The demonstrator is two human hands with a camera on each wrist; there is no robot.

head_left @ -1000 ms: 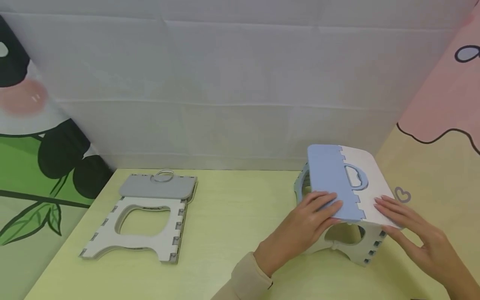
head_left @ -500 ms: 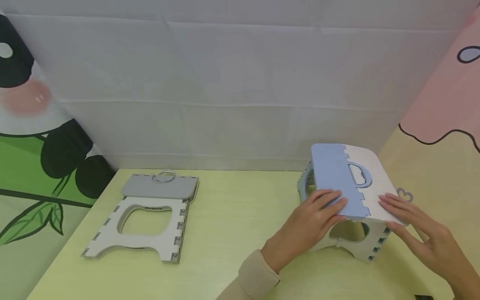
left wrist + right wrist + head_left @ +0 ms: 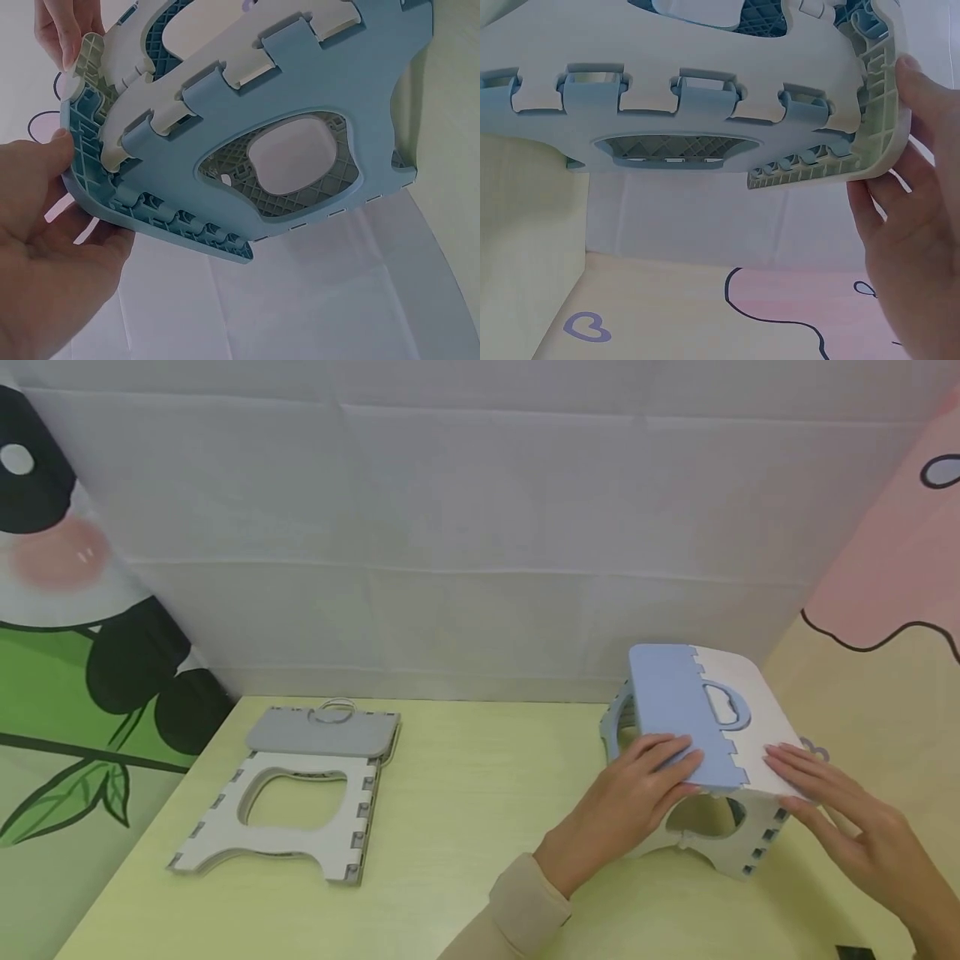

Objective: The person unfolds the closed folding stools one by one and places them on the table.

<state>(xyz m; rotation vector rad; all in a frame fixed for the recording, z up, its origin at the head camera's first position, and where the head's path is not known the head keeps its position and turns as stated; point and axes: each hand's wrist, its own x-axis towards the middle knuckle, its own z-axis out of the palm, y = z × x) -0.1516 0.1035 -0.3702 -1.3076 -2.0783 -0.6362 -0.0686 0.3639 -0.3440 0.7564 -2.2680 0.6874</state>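
Note:
A folding step stool point(image 3: 667, 693) with a blue half and a white half stands unfolded at the table's right in the head view. Its top carries a blue loop handle point(image 3: 738, 708). My left hand point(image 3: 626, 802) rests on the near part of the blue half, its fingers fairly straight over the top. Over the near right corner of the white half lies my right hand point(image 3: 847, 827), fingers extended. In the wrist views, the left thumb point(image 3: 56, 150) and right thumb point(image 3: 919, 79) touch the top's outer edge. The stool's ribbed underside shows there.
A folded grey and white step stool point(image 3: 300, 843) lies flat on the left of the pale yellow table point(image 3: 465, 827). A white sheet point(image 3: 480, 527) hangs behind. Printed cartoon panels flank both sides. A small black object point(image 3: 855, 952) sits at the bottom right edge.
The blue and white stool has shifted slightly away and to the right, with both hands staying on its top. The whole view has also drifted a little.

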